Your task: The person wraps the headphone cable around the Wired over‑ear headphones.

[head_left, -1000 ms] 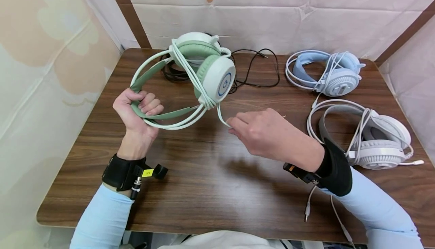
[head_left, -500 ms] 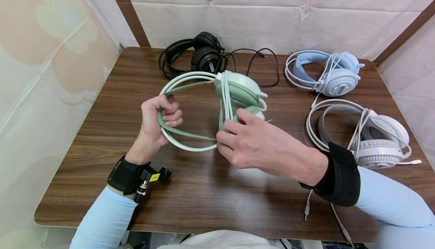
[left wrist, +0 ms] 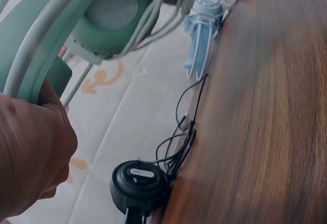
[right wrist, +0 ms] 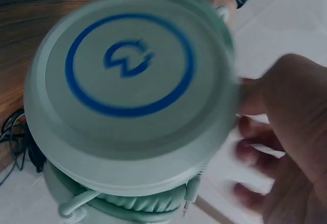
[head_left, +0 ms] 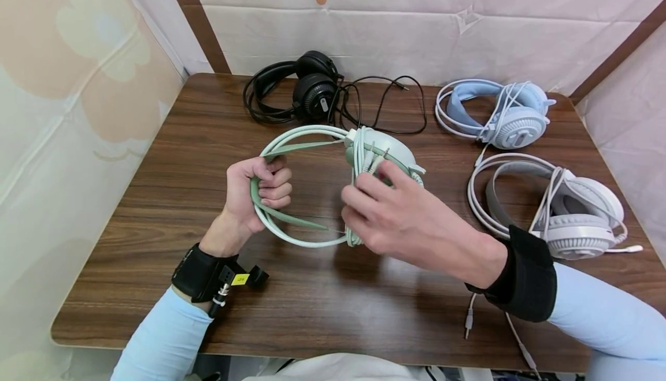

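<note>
My left hand grips the headband of a pale green headset, holding it above the table. Its white cable is wound in several turns across the ear cups, and two plugs stick out of the winding. There my right hand pinches the cable with bent fingers, partly hiding the nearer ear cup. In the right wrist view that ear cup shows a blue ring and logo, with the blurred fingers at its edge. The left wrist view shows the fist around the band.
Black headphones with a loose black cable lie at the back. On the right are a light blue headset and a white headset, whose cable ends hang toward the front edge. Fabric walls enclose the wooden table.
The green headset has come down and to the right, uncovering the black headphones. My right hand has moved from the pulled-out cable end to the winding at the ear cups.
</note>
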{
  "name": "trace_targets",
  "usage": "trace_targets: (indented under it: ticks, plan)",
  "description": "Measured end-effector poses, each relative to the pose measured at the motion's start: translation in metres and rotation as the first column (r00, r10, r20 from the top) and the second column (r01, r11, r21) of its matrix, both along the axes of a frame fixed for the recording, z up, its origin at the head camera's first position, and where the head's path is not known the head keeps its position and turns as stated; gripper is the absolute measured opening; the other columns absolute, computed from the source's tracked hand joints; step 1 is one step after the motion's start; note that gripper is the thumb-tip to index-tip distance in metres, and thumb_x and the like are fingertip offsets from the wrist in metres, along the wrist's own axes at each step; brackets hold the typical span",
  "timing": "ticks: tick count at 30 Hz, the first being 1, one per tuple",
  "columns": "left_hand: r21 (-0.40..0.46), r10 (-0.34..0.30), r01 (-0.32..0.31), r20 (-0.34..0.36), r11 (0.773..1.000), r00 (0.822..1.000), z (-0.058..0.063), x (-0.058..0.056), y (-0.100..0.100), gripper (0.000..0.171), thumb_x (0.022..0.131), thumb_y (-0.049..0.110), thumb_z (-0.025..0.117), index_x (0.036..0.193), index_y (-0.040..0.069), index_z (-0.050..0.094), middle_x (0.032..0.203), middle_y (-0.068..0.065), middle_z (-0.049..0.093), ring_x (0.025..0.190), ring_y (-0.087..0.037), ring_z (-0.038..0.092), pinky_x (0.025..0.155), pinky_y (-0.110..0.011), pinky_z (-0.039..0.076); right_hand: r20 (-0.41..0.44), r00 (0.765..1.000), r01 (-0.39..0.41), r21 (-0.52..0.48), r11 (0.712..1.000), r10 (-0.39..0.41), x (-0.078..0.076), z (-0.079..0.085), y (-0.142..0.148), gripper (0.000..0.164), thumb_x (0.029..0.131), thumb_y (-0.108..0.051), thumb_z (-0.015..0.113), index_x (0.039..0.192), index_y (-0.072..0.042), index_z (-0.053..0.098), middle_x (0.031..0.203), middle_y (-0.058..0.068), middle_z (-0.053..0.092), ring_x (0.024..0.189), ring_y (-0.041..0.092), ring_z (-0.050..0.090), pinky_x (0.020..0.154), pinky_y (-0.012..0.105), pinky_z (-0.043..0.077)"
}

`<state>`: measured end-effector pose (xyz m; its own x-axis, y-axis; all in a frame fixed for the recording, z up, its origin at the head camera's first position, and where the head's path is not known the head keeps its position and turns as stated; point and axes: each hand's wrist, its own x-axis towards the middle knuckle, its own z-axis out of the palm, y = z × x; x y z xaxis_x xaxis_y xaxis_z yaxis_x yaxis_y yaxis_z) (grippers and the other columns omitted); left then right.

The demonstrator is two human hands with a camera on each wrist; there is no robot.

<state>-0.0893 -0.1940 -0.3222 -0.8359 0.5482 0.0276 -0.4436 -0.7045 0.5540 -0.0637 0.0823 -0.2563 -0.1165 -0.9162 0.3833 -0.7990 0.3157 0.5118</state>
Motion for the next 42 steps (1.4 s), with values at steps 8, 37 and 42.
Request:
trace_targets:
  ticks: [8, 37, 42]
  plan:
    - [0.103, -0.042, 0.034, 0.073, 0.994, 0.996, -0.004, -0.003, -0.006, 0.034, 0.075, 0.003, 0.051, 0.072, 0.017, 0.021, 0.062, 0.007, 0.012, 0.048, -0.006, 0.009, 0.044, -0.014, 0.011, 0.258, 0.952, 0.166, 0.024, 0.986, -0.167, 0.001, -0.017, 0.022, 0.08, 0.082, -0.062, 0.074, 0.149, -0.026, 0.05, 0.123, 0.011, 0.06, 0.115, 0.032, 0.055, 0.099, 0.059, 0.045]
    - [-0.768, -0.25, -0.582, -0.528, -0.267, 0.812, 0.026, -0.072, -0.047, 0.062, 0.095, 0.045, 0.066, 0.144, 0.01, 0.052, 0.138, -0.016, 0.062, 0.126, -0.034, 0.058, 0.108, -0.053, 0.043, 0.568, 0.703, 0.436, 0.132, 0.89, -0.428, -0.071, -0.06, 0.184, 0.076, 0.067, -0.011, 0.092, 0.137, -0.011, 0.063, 0.123, 0.027, 0.057, 0.112, 0.048, 0.053, 0.089, 0.064, 0.048]
    - [-0.729, -0.452, -0.581, -0.408, -0.362, 0.793, 0.006, -0.14, -0.038, 0.078, 0.096, 0.034, 0.065, 0.161, 0.015, 0.026, 0.162, -0.02, 0.035, 0.149, -0.043, 0.034, 0.117, -0.069, 0.032, 0.57, 0.621, 0.519, 0.215, 0.827, -0.538, -0.062, -0.05, 0.173, 0.089, 0.072, -0.016, 0.086, 0.152, -0.02, 0.048, 0.138, 0.031, 0.047, 0.128, 0.054, 0.042, 0.099, 0.072, 0.041]
